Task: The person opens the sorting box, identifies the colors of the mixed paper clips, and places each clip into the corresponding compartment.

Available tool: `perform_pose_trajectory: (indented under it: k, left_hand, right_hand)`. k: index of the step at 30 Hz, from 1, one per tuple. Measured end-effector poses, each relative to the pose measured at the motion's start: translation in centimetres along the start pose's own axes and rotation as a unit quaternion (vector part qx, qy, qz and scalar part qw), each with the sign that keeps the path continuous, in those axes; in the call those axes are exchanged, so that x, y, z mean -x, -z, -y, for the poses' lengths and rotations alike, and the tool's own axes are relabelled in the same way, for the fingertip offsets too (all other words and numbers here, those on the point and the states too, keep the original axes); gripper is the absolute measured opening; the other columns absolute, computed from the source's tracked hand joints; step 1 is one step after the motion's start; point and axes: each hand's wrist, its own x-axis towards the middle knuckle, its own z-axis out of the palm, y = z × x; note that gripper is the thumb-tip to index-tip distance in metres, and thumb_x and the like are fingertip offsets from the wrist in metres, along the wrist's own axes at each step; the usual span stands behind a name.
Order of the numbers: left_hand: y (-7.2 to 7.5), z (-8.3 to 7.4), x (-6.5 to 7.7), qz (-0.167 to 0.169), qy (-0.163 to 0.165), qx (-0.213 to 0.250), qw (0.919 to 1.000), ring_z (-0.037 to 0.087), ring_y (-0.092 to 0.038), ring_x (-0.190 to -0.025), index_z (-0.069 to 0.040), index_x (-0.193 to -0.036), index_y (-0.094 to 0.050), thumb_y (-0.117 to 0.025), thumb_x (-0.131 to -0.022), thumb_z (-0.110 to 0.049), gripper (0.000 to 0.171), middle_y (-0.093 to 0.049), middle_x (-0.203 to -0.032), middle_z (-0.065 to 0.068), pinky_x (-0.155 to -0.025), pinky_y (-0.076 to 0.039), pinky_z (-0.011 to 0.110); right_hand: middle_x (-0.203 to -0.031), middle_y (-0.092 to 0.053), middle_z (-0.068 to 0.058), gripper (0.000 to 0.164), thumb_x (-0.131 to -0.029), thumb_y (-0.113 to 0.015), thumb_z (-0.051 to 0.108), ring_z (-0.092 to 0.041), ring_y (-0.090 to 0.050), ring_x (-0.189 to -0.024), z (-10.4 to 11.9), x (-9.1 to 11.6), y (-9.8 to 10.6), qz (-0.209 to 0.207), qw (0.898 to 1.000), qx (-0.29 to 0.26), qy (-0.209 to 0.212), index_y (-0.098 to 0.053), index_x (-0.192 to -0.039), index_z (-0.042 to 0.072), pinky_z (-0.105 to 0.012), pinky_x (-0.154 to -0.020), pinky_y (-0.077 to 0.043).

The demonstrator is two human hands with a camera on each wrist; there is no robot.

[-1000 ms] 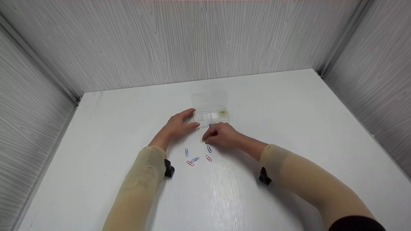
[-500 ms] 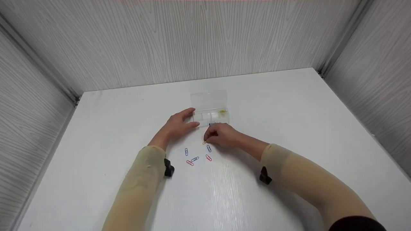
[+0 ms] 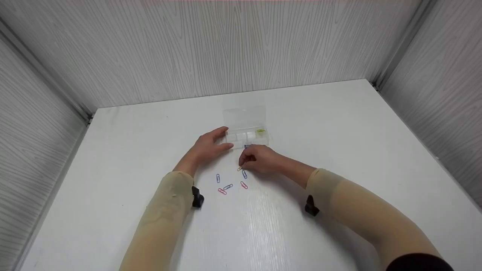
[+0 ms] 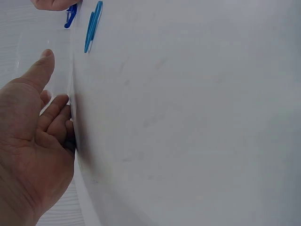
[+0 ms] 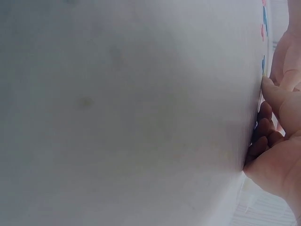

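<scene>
A clear plastic compartment box (image 3: 235, 137) stands with its lid (image 3: 244, 116) raised at the back. My left hand (image 3: 208, 146) holds its left end, thumb at the front corner and fingers at the back. Thumb and fingertips of my right hand (image 3: 261, 158) pinch a yellow paper clip (image 3: 239, 169) low at the table, just in front of the box. The fingers cover part of that clip. Yellow paper clips (image 3: 260, 131) lie in the back right compartment. A blue paper clip (image 3: 247, 145) shows in a front compartment, partly behind the right hand.
Loose on the white table (image 3: 150, 150) lie a blue clip (image 3: 218, 178), another blue clip (image 3: 244, 174) beside the right fingertips, and a third blue clip (image 3: 228, 186). A red clip (image 3: 222, 191) and another red clip (image 3: 244, 185) lie nearer me. A wood-grain panel (image 3: 233, 49) rises behind.
My right fingertips have shifted slightly right, and the yellow paper clip has turned from lying flat sideways to pointing down-left. The left hand has stayed at the box.
</scene>
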Motion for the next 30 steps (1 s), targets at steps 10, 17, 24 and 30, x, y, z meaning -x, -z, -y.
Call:
perform_pose_trajectory:
  k: [10, 17, 24, 30]
  left_hand:
    - [0.14, -0.06, -0.04, 0.007, -0.012, -0.002, 0.9999, 0.025, -0.032, -0.157, -0.023, -0.166, -0.039, -0.069, -0.102, -0.045, 0.074, -0.047, -0.164, 0.003, -0.128, -0.023, 0.045]
    - [0.18, -0.11, -0.04, 0.009, -0.014, -0.002, 0.9999, 0.025, -0.031, -0.158, -0.023, -0.166, -0.039, -0.069, -0.102, -0.045, 0.074, -0.046, -0.165, 0.002, -0.128, -0.023, 0.045]
    - [0.18, -0.14, -0.04, 0.007, -0.011, -0.001, 0.9999, 0.025, -0.03, -0.158, -0.025, -0.166, -0.04, -0.069, -0.102, -0.045, 0.073, -0.046, -0.165, 0.0, -0.128, -0.023, 0.046]
    - [0.17, -0.13, 0.03, 0.006, -0.005, 0.001, 1.0, 0.025, -0.03, -0.158, -0.026, -0.166, -0.04, -0.07, -0.102, -0.046, 0.073, -0.046, -0.165, -0.001, -0.128, -0.023, 0.046]
  right_hand:
    - [-0.095, -0.067, 0.002, 0.007, -0.101, -0.075, 0.016, -0.014, -0.056, -0.092, 0.12, 0.03, -0.02, 0.009, 1.0, 0.026, 0.012, -0.08, -0.098, 0.012, -0.028, -0.082, -0.047]
    - [-0.094, -0.067, 0.001, 0.007, -0.101, -0.075, 0.017, -0.015, -0.056, -0.092, 0.12, 0.06, -0.01, 0.01, 0.999, 0.029, 0.023, -0.079, -0.097, 0.011, -0.029, -0.083, -0.048]
    - [-0.095, -0.067, 0.001, 0.007, -0.1, -0.075, 0.016, -0.016, -0.056, -0.092, 0.21, 0.15, 0.04, 0.006, 0.999, 0.032, 0.034, -0.079, -0.096, 0.011, -0.03, -0.084, -0.047]
    - [-0.094, -0.066, 0.001, 0.007, -0.1, -0.076, 0.017, -0.016, -0.056, -0.092, 0.26, 0.17, -0.01, 0.006, 0.999, 0.028, 0.024, -0.078, -0.096, 0.012, -0.029, -0.083, -0.047]
